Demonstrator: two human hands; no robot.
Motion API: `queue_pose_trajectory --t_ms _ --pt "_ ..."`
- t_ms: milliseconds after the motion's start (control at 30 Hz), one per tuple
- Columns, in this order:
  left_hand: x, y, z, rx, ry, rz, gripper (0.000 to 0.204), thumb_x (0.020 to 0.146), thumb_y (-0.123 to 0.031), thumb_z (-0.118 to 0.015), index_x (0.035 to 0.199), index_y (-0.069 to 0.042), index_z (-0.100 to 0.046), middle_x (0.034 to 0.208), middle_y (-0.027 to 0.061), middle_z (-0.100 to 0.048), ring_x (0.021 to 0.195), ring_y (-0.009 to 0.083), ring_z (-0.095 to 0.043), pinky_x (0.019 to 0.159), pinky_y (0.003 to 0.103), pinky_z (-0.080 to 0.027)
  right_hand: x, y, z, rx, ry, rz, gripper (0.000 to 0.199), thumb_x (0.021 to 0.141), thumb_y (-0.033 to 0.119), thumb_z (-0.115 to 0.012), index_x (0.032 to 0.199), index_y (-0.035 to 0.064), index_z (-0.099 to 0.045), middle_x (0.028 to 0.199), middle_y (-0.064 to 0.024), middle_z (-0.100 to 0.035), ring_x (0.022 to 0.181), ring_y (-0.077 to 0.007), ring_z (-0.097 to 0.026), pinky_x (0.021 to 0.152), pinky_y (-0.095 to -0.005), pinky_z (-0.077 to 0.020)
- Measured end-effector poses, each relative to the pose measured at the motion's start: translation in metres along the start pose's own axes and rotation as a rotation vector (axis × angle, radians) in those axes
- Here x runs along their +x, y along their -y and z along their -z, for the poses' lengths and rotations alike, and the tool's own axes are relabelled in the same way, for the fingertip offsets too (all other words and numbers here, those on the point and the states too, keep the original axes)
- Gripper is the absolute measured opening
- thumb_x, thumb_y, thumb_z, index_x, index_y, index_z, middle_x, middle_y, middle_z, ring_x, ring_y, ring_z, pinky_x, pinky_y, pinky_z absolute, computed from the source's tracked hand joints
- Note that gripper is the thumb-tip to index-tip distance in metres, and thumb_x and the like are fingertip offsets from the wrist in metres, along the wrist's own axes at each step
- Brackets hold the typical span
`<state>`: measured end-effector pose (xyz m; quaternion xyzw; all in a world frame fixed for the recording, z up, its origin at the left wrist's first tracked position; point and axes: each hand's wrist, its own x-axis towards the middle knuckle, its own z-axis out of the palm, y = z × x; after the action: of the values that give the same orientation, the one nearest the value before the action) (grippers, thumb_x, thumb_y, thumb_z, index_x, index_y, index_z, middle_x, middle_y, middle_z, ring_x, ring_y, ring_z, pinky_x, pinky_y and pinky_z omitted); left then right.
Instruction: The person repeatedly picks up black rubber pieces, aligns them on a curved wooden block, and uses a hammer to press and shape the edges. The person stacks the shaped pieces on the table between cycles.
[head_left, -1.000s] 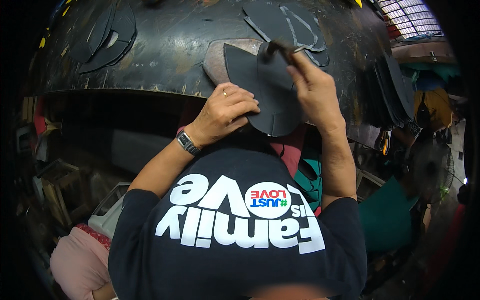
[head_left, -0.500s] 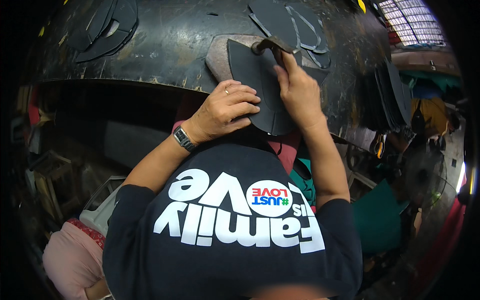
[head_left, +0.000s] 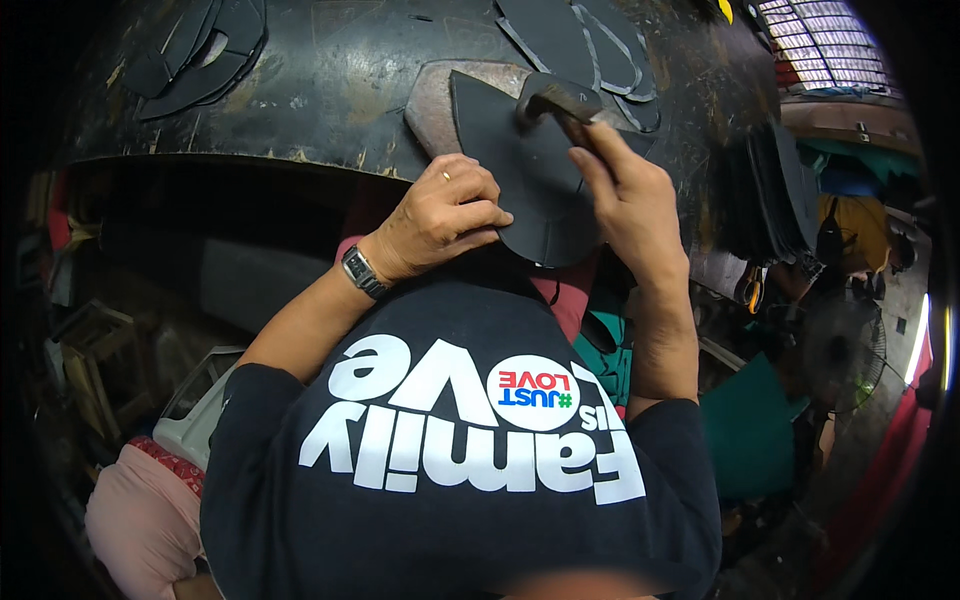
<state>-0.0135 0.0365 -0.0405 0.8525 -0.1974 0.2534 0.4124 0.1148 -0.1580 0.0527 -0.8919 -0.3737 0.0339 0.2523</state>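
A black, flat, curved sheet piece (head_left: 485,125) lies over a grey-brown slab (head_left: 428,108) near the table's front edge. My left hand (head_left: 445,215), with a ring and a wristwatch, pinches the near left rim of the piece between thumb and fingers. My right hand (head_left: 640,205) is wrapped round a hammer (head_left: 562,98), whose dark curved head is over the far part of the piece. The head is slightly blurred, and I cannot tell if it touches the sheet. Most of the handle is hidden by my fingers.
Black cut pieces (head_left: 235,75) lie at the far left of the dark table (head_left: 330,120). More black pieces with pale edges (head_left: 560,45) are behind the slab. A stack of black sheets (head_left: 770,195) is at the right edge, with orange-handled scissors (head_left: 754,290) below.
My right hand and the hammer have shifted right, and the hammer head is turned differently. My left hand keeps its grip on the rim of the sheet piece, its fingers more bunched.
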Motion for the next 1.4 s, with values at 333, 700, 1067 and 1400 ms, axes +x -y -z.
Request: queue_pose_trajectory --t_ms 333,700,1067,1400 --pt "0.0 -0.003 -0.003 0.092 -0.048 -0.022 0.028 0.066 -0.01 -0.088 0.089 -0.011 -0.072 0.09 0.0016 -0.06 0.095 0.0241 -0.062 0.096 0.043 -0.049 -0.047 -0.004 0.013 0.173 -0.056 -0.063 0.034 0.101 0.015 -0.068 0.134 0.0069 -0.066 0.084 -0.0116 -0.07 0.072 -0.0192 -0.068 0.072 -0.0319 -0.0546" --pt "0.019 -0.004 0.01 0.218 0.007 -0.076 0.02 0.071 -0.013 -0.087 0.085 -0.01 -0.073 0.083 0.0014 -0.058 0.088 0.022 -0.06 0.088 0.04 -0.047 -0.078 -0.009 0.032 0.265 -0.038 -0.114 0.037 0.101 0.015 -0.068 0.135 -0.0009 -0.065 0.09 -0.0115 -0.073 0.076 -0.0143 -0.067 0.073 -0.0291 -0.0533" --pt "0.033 0.0 0.028 0.243 0.233 0.01 0.025 0.081 -0.012 -0.081 0.107 -0.013 -0.079 0.095 0.0022 -0.063 0.101 0.0227 -0.062 0.098 0.04 -0.045 -0.086 -0.001 0.01 0.189 0.083 -0.141 0.045 0.095 0.013 -0.072 0.139 0.0172 -0.065 0.101 -0.017 -0.076 0.089 -0.0372 -0.074 0.078 -0.039 -0.0589" --pt "0.027 -0.01 0.02 0.221 0.145 0.081 0.021 0.082 -0.011 -0.08 0.102 -0.008 -0.076 0.098 0.0053 -0.064 0.102 0.0242 -0.063 0.096 0.04 -0.046 -0.103 -0.01 0.003 0.267 -0.129 -0.126 0.043 0.103 0.01 -0.064 0.145 0.0006 -0.057 0.102 -0.0114 -0.073 0.076 -0.0156 -0.067 0.07 -0.0276 -0.0531"
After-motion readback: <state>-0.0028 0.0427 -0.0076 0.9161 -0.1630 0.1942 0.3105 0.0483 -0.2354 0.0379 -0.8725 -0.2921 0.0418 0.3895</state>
